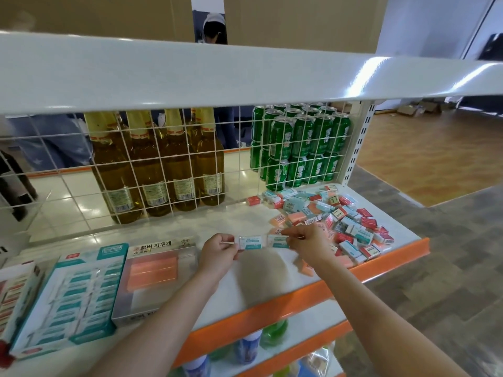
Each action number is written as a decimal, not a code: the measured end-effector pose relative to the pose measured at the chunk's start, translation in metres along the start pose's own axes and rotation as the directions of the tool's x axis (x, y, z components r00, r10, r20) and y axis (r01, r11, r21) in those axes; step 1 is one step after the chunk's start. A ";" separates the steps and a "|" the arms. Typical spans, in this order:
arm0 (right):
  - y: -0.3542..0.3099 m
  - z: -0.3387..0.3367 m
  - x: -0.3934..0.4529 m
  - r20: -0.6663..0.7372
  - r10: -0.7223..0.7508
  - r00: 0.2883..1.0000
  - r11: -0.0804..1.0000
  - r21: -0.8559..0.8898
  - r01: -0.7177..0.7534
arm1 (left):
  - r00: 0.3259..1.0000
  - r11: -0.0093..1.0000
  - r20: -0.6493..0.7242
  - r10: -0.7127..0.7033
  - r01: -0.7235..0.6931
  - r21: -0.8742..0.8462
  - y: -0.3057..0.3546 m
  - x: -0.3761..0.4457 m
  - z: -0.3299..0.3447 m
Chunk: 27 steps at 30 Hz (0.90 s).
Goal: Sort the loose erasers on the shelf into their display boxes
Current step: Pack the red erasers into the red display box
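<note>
A heap of loose erasers [337, 216] in teal, red and pink sleeves lies at the right end of the white shelf [239, 221]. My left hand [217, 251] pinches a teal-and-white eraser [250, 242] above the shelf's middle. My right hand [307, 243] grips a second teal eraser [277, 240] at the heap's near edge. At the left stand three display boxes: a teal box [73, 292] nearly full of teal erasers, a clear box [152, 278] holding pink erasers, and a box of red erasers [16, 292] at the far left.
A wire grid [152, 170] backs the shelf, with amber bottles [152, 164] and green cans [299, 148] behind it. An upper shelf [245, 74] overhangs. The orange shelf edge [299, 297] runs in front, with bottles on lower shelves. A person stands beyond the shelving.
</note>
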State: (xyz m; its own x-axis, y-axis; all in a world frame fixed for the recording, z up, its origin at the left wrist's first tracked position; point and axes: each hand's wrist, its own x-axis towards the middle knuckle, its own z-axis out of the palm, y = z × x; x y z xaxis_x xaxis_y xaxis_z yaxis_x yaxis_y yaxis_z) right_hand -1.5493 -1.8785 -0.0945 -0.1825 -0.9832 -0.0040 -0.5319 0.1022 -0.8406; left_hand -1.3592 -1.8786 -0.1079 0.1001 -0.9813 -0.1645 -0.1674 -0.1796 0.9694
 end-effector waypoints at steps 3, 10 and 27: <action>-0.004 0.004 0.000 0.005 0.004 1.000 0.999 0.043 -0.004 | 1.000 1.000 -0.016 0.008 -0.008 0.011 0.005 -0.001 -0.005; -0.018 0.016 -0.002 0.012 -0.006 1.000 0.994 0.109 0.004 | 0.996 0.996 -0.082 0.047 -0.041 0.076 0.009 -0.004 -0.031; -0.123 0.137 -0.049 0.090 -0.094 0.991 0.990 0.114 0.083 | 0.954 0.892 -0.221 0.202 -0.086 0.445 0.000 -0.020 -0.193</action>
State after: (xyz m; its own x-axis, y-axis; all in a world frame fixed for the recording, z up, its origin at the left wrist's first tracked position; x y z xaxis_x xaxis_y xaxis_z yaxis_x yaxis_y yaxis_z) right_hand -1.3615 -1.8638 -0.0647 -0.0561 -0.9981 0.0261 -0.4472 0.0018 -0.8944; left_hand -1.1713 -1.8459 -0.0699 0.2781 -0.9573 0.0790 -0.5939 -0.1068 0.7974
